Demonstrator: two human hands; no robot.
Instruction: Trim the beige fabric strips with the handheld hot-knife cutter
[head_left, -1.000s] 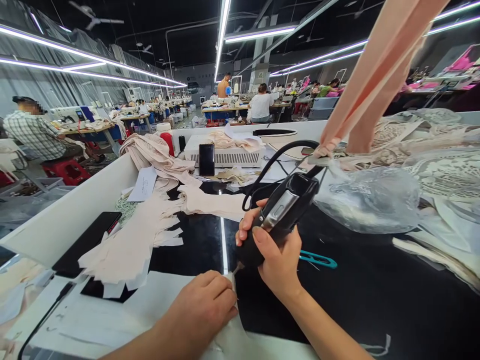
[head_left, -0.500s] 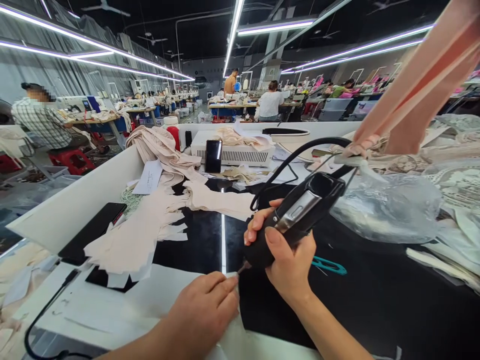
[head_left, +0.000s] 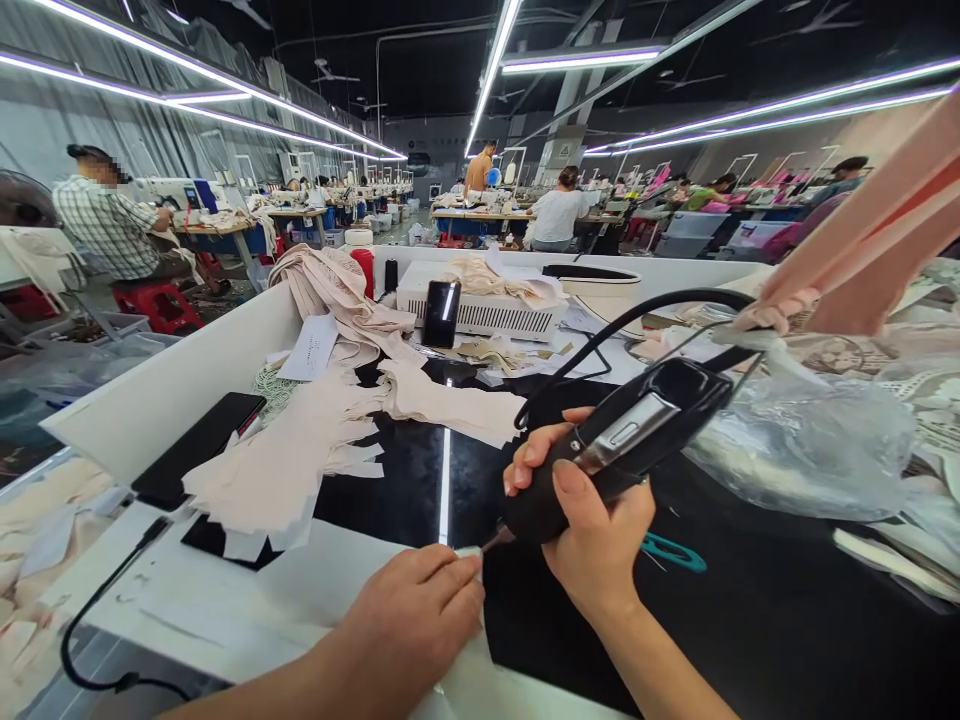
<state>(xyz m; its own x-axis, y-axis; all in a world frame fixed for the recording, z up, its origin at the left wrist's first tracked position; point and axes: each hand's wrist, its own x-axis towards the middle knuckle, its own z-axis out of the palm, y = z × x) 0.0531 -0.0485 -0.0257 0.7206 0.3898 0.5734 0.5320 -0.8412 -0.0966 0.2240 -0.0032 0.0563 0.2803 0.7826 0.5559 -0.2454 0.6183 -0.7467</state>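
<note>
My right hand (head_left: 600,545) is wrapped around a black corded hand tool (head_left: 675,405) with a silver panel on its side. The tool tilts down to the left, and its thin tip reaches the edge of a pale fabric piece (head_left: 480,665). My left hand (head_left: 420,615) is closed, fingertips pressed on that fabric beside the tip. Part of the fabric is hidden under the left hand. A teal snips-like tool (head_left: 673,552) lies on the black tabletop (head_left: 750,620), right of my right hand.
Cream fabric pieces (head_left: 259,465) are stacked at left, near a black phone-like device (head_left: 199,450). Behind stand a phone (head_left: 441,313) and a vented white box (head_left: 502,318). A pink fabric strip (head_left: 862,230) hangs by the tool's cord. Clear plastic bags (head_left: 802,440) lie at right.
The view has shifted slightly, so the scene sits a little more to the right. Both hands keep their grips, and the tool's tip stays at the fabric edge.
</note>
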